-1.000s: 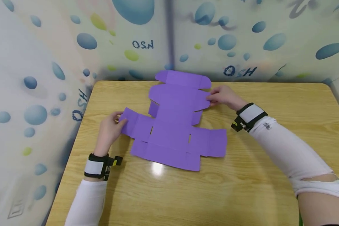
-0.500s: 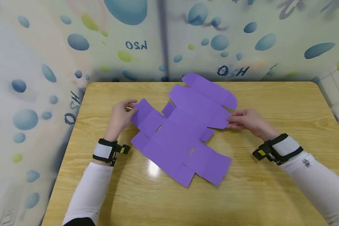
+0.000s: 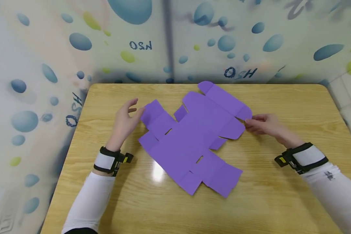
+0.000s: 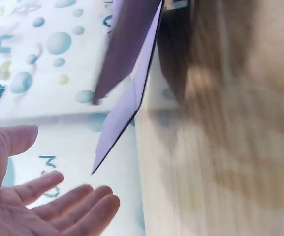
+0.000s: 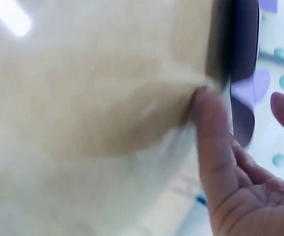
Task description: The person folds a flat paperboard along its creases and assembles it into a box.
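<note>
An unfolded purple cardboard box (image 3: 190, 139) lies slantwise on the wooden table, its flaps and slots spread out. At its left flap, my left hand (image 3: 125, 121) has its thumb near the corner. The left wrist view shows that hand (image 4: 58, 201) with fingers spread, apart from the raised cardboard edge (image 4: 117, 128). Beside the right-hand flaps is my right hand (image 3: 264, 125), its fingertips right at the cardboard's edge. In the right wrist view, the thumb and fingers of this hand (image 5: 250, 191) stand apart, nothing pinched between them, with the cardboard (image 5: 244, 44) just beyond.
The wooden table (image 3: 280, 201) extends around the cardboard on all sides. A wall covering (image 3: 237, 19) printed with blue and green drops stands behind the table and along its left. Each wrist wears a black strap (image 3: 301, 157) with a small camera.
The cardboard has turned clockwise and shifted right, its far end swinging toward the right. My right hand has moved right and nearer. Both hands have let go of the flaps.
</note>
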The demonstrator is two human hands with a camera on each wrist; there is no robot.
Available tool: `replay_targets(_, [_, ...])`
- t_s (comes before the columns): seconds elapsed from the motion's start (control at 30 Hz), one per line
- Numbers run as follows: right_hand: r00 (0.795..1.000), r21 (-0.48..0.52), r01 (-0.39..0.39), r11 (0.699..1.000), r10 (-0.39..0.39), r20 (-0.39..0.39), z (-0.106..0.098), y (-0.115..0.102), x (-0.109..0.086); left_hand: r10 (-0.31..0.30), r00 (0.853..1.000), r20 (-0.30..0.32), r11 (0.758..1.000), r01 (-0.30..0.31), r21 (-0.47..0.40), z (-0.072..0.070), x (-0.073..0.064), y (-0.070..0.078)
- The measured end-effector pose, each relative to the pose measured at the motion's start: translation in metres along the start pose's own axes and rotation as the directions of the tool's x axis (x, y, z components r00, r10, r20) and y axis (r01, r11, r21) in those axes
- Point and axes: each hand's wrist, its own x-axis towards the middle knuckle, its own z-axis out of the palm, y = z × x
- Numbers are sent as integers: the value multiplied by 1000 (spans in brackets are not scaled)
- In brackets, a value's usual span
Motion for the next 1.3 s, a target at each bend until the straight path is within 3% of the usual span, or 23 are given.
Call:
replay_targets(0.17, [994, -263, 26, 964, -52, -91, -27, -20, 15, -60, 998, 27, 998, 59, 25, -5, -33, -7])
replay_targets(0.27, [994, -341, 43, 939, -74, -76, -33, -35, 30, -130, 989, 70, 992, 129, 16, -2, -49, -12])
replay_targets(0.43, [996, -383, 66, 922, -84, -31, -29, -51, 52, -231, 962, 144, 968, 243, -67, 4, -68, -16])
replay_targets(0.53, [995, -393, 66, 917, -91, -45, -26, -54, 59, -273, 926, 261, 940, 314, -132, 9, -74, -16])
replay_targets(0.67, [987, -399, 83, 913, -130, -93, -23, -50, 65, -273, 846, 457, 894, 399, -204, 16, -76, -17])
replay_targets(0.73, [983, -390, 96, 916, -149, -109, -23, -46, 64, -255, 826, 503, 872, 421, -249, 18, -74, -18])
replay_targets(0.77, [981, -381, 98, 919, -154, -119, -23, -43, 64, -249, 828, 503, 863, 425, -273, 19, -72, -19])
replay_targets(0.87, [982, -335, 81, 939, -132, -134, -23, -32, 58, -255, 860, 443, 839, 424, -341, 20, -63, -20])
replay_targets(0.93, [985, -299, 58, 953, -103, -136, -25, -23, 50, -267, 885, 382, 834, 411, -369, 22, -55, -19])
replay_targets(1.0, [989, -255, 28, 967, -63, -130, -27, -12, 38, -285, 901, 327, 833, 401, -380, 25, -45, -17])
replay_targets(1.13, [992, -184, -6, 983, -18, -126, -24, 8, 11, -304, 916, 262, 841, 387, -377, 35, -25, -9])
replay_targets(1.3, [993, -133, -13, 991, -3, -118, -10, 30, -17, -270, 933, 236, 867, 342, -362, 47, -5, -5])
